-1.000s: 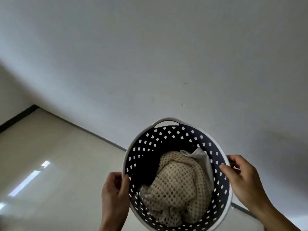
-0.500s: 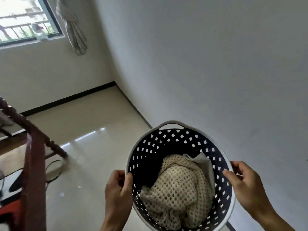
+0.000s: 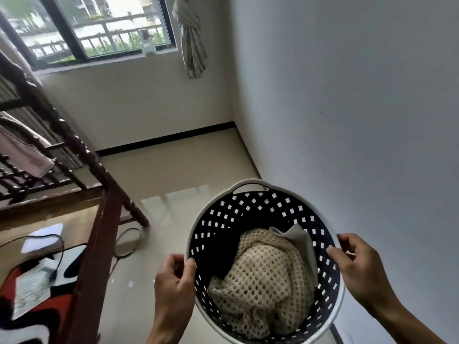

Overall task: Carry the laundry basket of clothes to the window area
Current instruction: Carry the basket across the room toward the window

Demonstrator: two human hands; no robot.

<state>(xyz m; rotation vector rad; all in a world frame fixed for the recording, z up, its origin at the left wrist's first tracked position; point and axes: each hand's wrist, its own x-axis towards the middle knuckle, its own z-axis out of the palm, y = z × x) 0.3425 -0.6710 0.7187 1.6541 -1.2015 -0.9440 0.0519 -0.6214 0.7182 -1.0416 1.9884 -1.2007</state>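
Observation:
A round laundry basket (image 3: 223,212), dark with square holes and a white rim, hangs in the air in front of me at the lower middle. Inside lies a beige open-knit garment (image 3: 263,279) with a grey cloth (image 3: 300,239) tucked beside it. My left hand (image 3: 173,276) grips the basket's left rim, thumb inside. My right hand (image 3: 357,266) holds the right rim. The window (image 3: 96,28) with a dark frame sits at the upper left, above a pale wall.
A dark wooden bed frame (image 3: 82,150) with turned posts fills the left side, a cloth draped on its rail. A knotted curtain (image 3: 191,38) hangs right of the window. A red, black and white rug (image 3: 37,289) and a cable lie on the glossy floor (image 3: 178,165). A plain wall stands close on the right.
The view has swung left from the bare wall to the window corner and the bed frame. Both hands keep the same hold on the basket rim.

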